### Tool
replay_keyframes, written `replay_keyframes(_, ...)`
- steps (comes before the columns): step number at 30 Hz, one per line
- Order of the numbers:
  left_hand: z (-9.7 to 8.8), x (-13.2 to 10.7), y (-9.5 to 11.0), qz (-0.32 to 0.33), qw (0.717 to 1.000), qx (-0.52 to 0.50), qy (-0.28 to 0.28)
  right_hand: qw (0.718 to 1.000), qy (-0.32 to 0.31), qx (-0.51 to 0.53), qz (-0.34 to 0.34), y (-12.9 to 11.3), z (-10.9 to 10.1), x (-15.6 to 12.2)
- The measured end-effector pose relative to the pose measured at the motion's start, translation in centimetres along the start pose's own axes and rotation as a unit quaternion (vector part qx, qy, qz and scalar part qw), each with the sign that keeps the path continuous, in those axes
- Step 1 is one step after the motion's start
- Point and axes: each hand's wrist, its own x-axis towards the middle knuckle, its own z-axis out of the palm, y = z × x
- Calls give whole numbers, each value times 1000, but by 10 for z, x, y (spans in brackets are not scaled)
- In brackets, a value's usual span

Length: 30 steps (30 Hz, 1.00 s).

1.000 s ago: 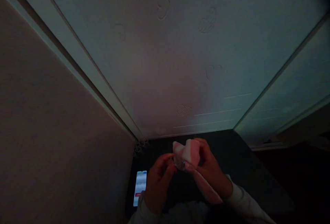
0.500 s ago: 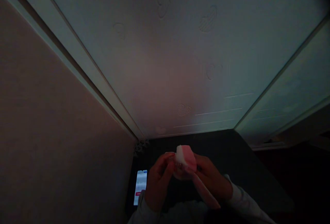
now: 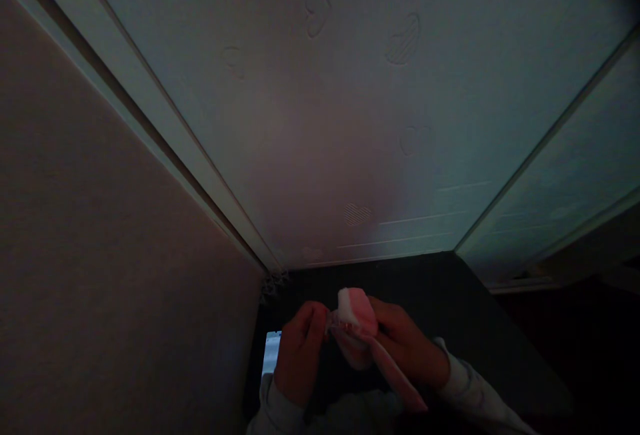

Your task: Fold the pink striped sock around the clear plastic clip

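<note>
Pink-and-white cloth [image 3: 357,313], tail [image 3: 397,371] slanting down-right, hung between the grasping right hand [image 3: 407,343] and left hand [image 3: 303,348] pinching a clear piece [image 3: 334,319].

This seems a dim room in a home: a pale panel [image 3: 340,115] decorated with hearts [image 3: 357,214] (some finely striped) rises along the far edge of a dark tabletop [image 3: 420,281], beside a plain wall [image 3: 100,221].

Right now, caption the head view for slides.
Right grip holds pink-and-white fabric, left grip beside it, above dark tabletop, near lit smartphone.
</note>
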Motion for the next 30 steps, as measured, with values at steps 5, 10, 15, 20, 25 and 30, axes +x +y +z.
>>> replay_keyframes(5, 0, 2, 1, -27, 998, 20, -61, 1000, -14, -13, -7, -2, 0, 4)
replay_keyframes(10, 2, 2, -3, -18, 997, 11, -76, 999, -10, -30, 30, -2, -1, 5)
replay_keyframes(15, 3, 1, -4, -10, 997, 6, -77, 998, -15, -19, 54, 3, 0, 4)
replay_keyframes(20, 2, 1, -1, 7, 997, 15, -73, 997, -22, 35, 59, 4, 3, 5)
replay_keyframes(25, 4, 0, 0, 10, 998, 13, -63, 995, -18, 57, 78, 3, 3, 6)
replay_keyframes(30, 3, -1, 0, 27, 998, 9, -63, 992, -15, 78, 94, 4, 3, 6)
